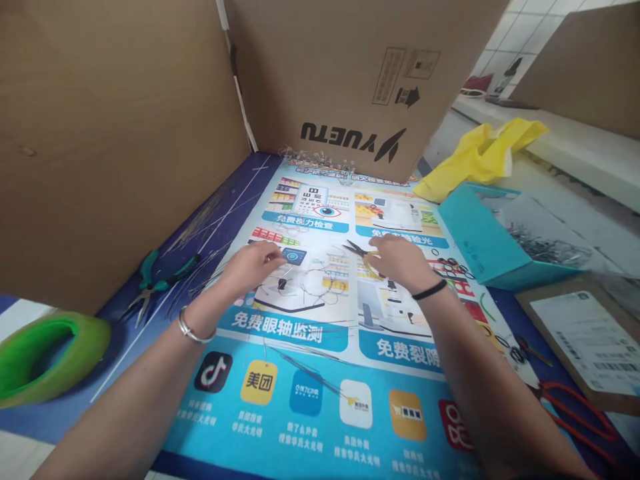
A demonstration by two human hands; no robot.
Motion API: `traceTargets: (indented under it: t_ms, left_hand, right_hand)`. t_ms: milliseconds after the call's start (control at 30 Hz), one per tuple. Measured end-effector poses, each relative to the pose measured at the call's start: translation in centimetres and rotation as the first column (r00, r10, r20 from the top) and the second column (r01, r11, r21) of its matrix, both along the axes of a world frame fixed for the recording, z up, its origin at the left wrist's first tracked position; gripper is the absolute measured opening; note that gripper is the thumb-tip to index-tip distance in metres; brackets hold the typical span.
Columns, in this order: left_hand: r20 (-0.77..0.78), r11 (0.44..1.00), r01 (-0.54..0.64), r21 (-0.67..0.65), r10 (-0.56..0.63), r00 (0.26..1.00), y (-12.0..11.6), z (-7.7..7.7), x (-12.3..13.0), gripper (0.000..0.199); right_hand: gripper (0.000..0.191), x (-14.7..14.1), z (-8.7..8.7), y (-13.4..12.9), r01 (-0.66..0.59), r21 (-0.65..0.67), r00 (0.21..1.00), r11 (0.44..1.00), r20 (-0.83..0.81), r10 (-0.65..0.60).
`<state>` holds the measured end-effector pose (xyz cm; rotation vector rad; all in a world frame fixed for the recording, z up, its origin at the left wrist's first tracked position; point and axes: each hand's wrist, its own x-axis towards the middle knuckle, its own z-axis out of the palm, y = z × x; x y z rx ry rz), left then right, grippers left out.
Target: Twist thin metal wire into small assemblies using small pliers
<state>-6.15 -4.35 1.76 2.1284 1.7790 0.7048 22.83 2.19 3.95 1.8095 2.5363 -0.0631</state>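
Note:
My left hand (255,263) is closed in a pinch above the printed poster, with what looks like a thin wire (287,271) at its fingertips. My right hand (400,261) grips yellow-handled pliers (356,249); their dark jaws point left, slightly apart, toward the left hand. Between and below the hands, fine wire loops (320,281) lie on the poster (320,427). Loose straight wires (305,371) rest nearer to me. The right palm hides part of the pliers' handles.
Cardboard walls (350,80) rise behind and left. Teal-handled pliers (155,283) and a green tape roll (55,357) lie left. On the right are a teal box (480,247) of metal pieces, a yellow cloth (480,157), small rings (453,267) and red-handled scissors (575,413).

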Motion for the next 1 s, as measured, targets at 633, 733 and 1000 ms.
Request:
traceTargets:
  t_ms: [633,733,1000]
  left_hand:
    - [-0.187,0.969,-0.015,-0.246,-0.032,0.982,-1.3,0.0,-1.2,0.013]
    - [-0.195,0.968,0.002,-0.250,-0.052,0.979,-1.4,0.0,-1.2,0.013]
    - [-0.189,0.971,-0.001,-0.238,-0.046,0.981,-1.6,0.4,-1.4,0.009]
  right_hand:
    - [0.060,-1.0,-2.4,0.4,0.056,-0.006,0.989,0.998,0.137,-0.054]
    - [0.039,-1.6,-3.0,0.0,0.039,0.034,0.987,0.999,0.154,-0.043]
    - [0.035,-2.1,-4.1,0.3,0.093,0.127,0.983,0.987,0.148,-0.112]
